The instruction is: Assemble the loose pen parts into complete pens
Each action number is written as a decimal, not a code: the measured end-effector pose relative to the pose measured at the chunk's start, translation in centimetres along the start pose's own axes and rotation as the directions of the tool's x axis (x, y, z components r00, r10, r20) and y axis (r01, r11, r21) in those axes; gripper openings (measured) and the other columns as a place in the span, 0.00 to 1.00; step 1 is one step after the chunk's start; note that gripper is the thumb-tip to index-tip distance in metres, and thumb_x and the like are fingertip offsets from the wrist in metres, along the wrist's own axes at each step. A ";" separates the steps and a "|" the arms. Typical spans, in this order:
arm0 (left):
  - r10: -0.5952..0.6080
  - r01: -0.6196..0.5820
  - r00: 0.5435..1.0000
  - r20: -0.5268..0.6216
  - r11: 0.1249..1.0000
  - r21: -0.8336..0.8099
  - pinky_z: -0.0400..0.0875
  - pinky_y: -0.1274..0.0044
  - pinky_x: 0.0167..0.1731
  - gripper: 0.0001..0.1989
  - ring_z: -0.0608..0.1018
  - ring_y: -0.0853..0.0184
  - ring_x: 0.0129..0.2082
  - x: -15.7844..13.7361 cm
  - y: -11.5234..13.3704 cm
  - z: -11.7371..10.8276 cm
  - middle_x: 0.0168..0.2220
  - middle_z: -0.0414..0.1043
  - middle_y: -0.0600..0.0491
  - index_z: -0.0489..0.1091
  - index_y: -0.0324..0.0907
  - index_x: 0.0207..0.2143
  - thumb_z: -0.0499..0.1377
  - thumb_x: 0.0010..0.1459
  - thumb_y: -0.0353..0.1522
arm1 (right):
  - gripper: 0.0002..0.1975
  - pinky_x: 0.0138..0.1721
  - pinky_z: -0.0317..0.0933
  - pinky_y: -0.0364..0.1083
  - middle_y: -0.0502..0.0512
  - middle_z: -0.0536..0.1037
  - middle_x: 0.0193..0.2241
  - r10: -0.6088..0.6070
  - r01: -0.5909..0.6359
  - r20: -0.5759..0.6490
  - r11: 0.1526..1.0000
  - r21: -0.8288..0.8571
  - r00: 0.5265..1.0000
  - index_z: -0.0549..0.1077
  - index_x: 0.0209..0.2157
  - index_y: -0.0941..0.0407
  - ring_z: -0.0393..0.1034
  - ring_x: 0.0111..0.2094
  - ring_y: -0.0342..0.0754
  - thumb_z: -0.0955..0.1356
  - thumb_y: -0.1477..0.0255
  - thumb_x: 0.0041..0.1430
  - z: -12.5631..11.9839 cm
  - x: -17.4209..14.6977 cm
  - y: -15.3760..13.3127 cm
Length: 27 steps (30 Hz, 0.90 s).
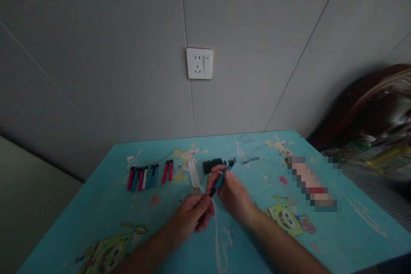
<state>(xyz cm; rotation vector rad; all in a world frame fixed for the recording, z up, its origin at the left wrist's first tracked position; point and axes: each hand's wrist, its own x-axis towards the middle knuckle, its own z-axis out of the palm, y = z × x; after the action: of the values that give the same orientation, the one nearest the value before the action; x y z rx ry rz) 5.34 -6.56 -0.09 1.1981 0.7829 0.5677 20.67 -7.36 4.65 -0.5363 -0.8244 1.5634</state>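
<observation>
Blue pen (pixel 218 182): in both hands above the desk (pixel 180 248), tilted, dark end low at left, other end up to the right.
Left hand (pixel 192 214): thumb and fingers pinch the lower dark end; probably steadies it.
Right hand (pixel 234 197): fingers closed around the barrel higher up; the split grip likely gives control of both ends.
Barrels (pixel 149 180): red, blue, white, side by side at left, dark ends away from person; looks like deliberate alignment.
Red pair (pixel 165 172): same lean, set slightly apart; reason unclear.
White rods (pixel 194 174): likely refills, bundled lengthwise just beyond hands, seemingly for easy reach.
Black pieces (pixel 210 166): tight row beside rods, apparently grouped by kind.
Small dark bits (pixel 250 161): lined up farther right; too small to identify.
</observation>
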 end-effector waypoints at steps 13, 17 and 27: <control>0.554 -0.148 0.827 -0.094 0.376 0.915 0.60 0.76 0.32 0.17 0.71 0.67 0.28 0.2 2.7 -5.0 0.26 0.70 0.52 0.71 0.41 0.29 0.48 0.67 0.36 | 0.18 0.33 0.60 0.45 0.54 0.75 0.29 -0.422 -0.060 -0.194 0.311 -0.949 0.885 0.73 0.49 0.57 0.68 0.31 0.49 0.63 0.63 0.63 -8.3 2.5 -2.9; 0.590 0.091 0.786 -0.185 0.187 0.978 0.63 0.73 0.42 0.12 0.72 0.61 0.42 0.8 3.2 -9.1 0.38 0.72 0.48 0.72 0.42 0.42 0.50 0.65 0.30 | 0.22 0.42 0.61 0.48 0.65 0.77 0.40 -0.440 -0.254 -0.163 -0.156 -0.955 0.883 0.70 0.54 0.63 0.72 0.40 0.55 0.58 0.69 0.64 -13.7 3.9 -5.5; 0.501 0.193 0.841 -0.206 0.078 0.978 0.62 0.71 0.46 0.15 0.67 0.61 0.47 1.7 1.7 -12.2 0.48 0.68 0.50 0.74 0.45 0.43 0.51 0.61 0.24 | 0.12 0.45 0.64 0.48 0.64 0.76 0.43 -0.269 -0.457 -0.369 -0.542 -0.706 0.890 0.75 0.45 0.62 0.72 0.44 0.53 0.65 0.76 0.62 -20.6 9.1 -12.3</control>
<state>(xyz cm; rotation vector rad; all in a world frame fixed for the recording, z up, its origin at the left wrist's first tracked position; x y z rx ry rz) -3.18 2.46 -0.80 2.5782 1.6870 0.4996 42.45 5.92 1.90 -2.4371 -1.7901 -0.0058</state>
